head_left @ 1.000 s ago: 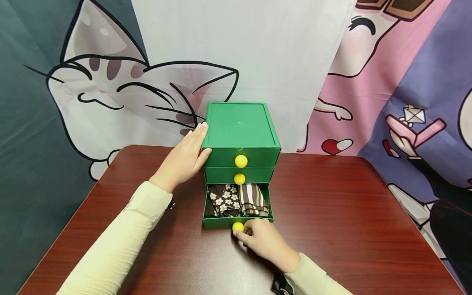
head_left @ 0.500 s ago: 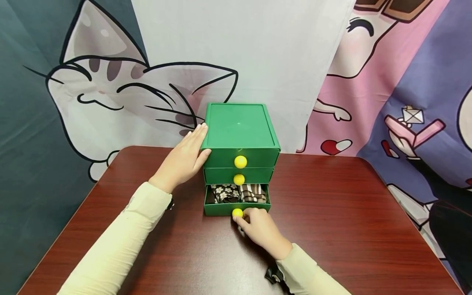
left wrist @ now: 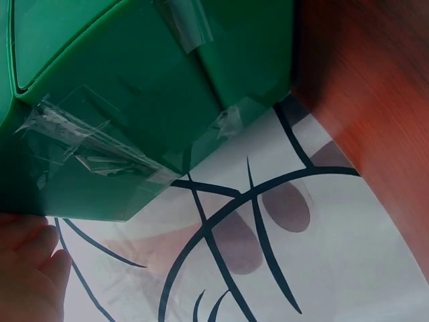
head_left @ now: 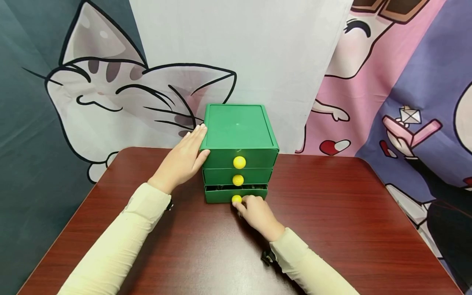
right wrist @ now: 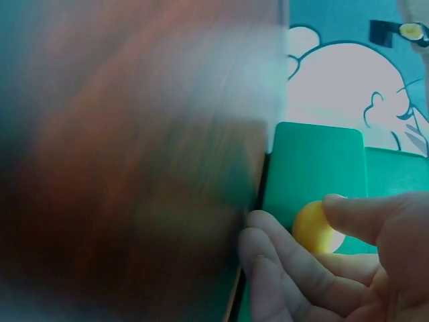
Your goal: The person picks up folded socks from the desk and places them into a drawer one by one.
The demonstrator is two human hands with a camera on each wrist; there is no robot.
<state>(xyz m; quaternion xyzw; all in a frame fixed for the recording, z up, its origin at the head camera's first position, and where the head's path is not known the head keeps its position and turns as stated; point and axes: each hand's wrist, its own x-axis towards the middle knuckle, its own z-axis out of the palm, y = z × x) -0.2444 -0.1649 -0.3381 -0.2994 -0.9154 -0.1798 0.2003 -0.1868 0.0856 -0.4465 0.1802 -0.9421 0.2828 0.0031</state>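
A green three-drawer cabinet (head_left: 239, 127) with yellow ball knobs stands on the table. Flat against its left side lies my left hand (head_left: 180, 160), fingers straight toward the back. That hand's fingers (left wrist: 33, 282) also show at the lower left of the left wrist view, by the cabinet's edge. My right hand (head_left: 261, 218) pinches the knob (head_left: 237, 199) of the bottom drawer (head_left: 219, 196). In the right wrist view the thumb and a finger are on this yellow knob (right wrist: 310, 227). The bottom drawer sticks out slightly; its contents show only as a dark strip.
The reddish-brown wooden table (head_left: 332, 221) extends on both sides of the cabinet. Behind it hangs a cloth backdrop (head_left: 276, 53) with cartoon figures. Clear tape (left wrist: 94, 137) is stuck on the cabinet's side. A dark object (head_left: 450, 233) is at the right edge.
The right hand has pushed the bottom drawer most of the way in, and the folded flowered and striped cloths in it have gone from sight. The left hand stays on the cabinet's side.
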